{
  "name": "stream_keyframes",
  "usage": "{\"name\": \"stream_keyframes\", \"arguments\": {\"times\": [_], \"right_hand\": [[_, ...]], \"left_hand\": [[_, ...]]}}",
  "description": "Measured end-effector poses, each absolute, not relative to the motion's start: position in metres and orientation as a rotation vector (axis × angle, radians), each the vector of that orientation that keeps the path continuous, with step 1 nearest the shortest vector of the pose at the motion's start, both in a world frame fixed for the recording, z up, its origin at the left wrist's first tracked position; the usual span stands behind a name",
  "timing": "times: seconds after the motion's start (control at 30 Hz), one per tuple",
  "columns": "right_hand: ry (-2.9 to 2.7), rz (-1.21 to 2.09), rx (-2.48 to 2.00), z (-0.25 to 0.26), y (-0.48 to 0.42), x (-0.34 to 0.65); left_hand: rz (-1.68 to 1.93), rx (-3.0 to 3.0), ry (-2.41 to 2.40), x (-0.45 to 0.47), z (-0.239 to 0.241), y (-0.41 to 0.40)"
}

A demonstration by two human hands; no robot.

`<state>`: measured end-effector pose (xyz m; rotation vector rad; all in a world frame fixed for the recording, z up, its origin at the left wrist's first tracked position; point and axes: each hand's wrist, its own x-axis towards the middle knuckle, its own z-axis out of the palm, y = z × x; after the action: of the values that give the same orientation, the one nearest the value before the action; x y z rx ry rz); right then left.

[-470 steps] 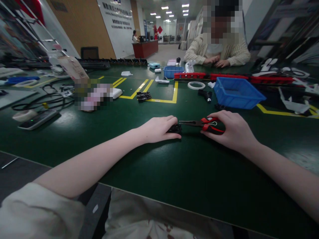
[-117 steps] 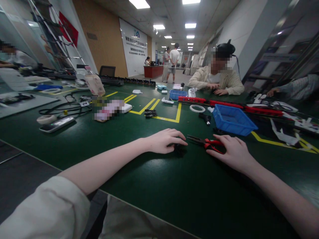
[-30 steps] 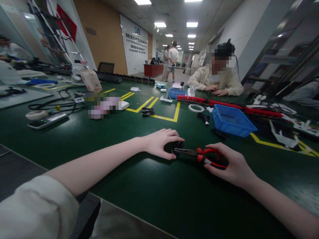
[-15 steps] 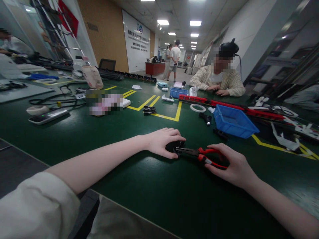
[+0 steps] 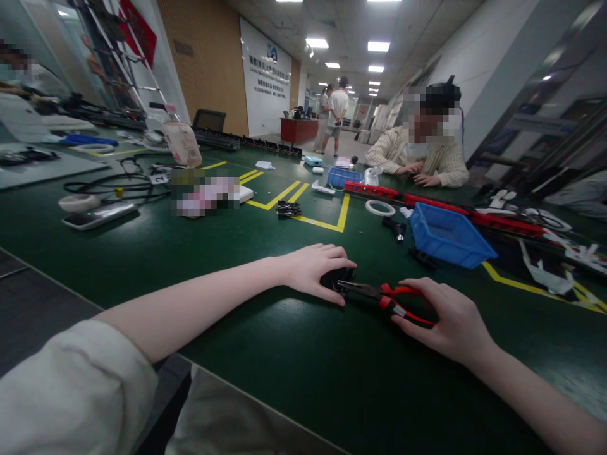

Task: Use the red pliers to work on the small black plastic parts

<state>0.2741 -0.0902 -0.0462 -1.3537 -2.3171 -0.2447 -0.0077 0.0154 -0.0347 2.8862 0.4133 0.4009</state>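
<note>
My left hand (image 5: 317,273) curls around a small black part (image 5: 337,278) on the green table (image 5: 265,354); the fingers cover much of it, so its kind cannot be made out. In my right hand (image 5: 448,319) is a pair of needle-nose pliers (image 5: 386,297) with red and black handles. Thumb and fingers lie on the two handles, which are spread apart. The long jaws point left and their tips meet the black part, between the thumb and fingertips of my left hand. Whether the tips pinch it is too small to tell.
Beyond my hands lie a bundle of black pieces (image 5: 289,209), a white ring (image 5: 380,208), a black tool-like piece (image 5: 394,229) and a blue bin (image 5: 448,235). Further left are a phone-like device (image 5: 100,215) and black cables (image 5: 102,184). A person in a striped shirt (image 5: 448,158) sits across the table.
The view has shifted slightly, so everything appears a little further right. Both hands keep nearly the same pose, with the plier tips still at the black part.
</note>
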Motion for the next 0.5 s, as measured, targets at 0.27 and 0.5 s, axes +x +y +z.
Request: {"name": "stream_keyframes", "arguments": {"times": [0.27, 0.5], "right_hand": [[-2.389, -0.532, -1.31, -0.0397, -0.0894, 0.2697], [-2.432, -0.716, -1.241, -0.0406, -0.0922, 0.2656]], "left_hand": [[0.381, 2.904, 0.425, -0.0076, -0.0319, 0.0141], [0.362, 2.933, 0.421, -0.0074, -0.0315, 0.0141]]}}
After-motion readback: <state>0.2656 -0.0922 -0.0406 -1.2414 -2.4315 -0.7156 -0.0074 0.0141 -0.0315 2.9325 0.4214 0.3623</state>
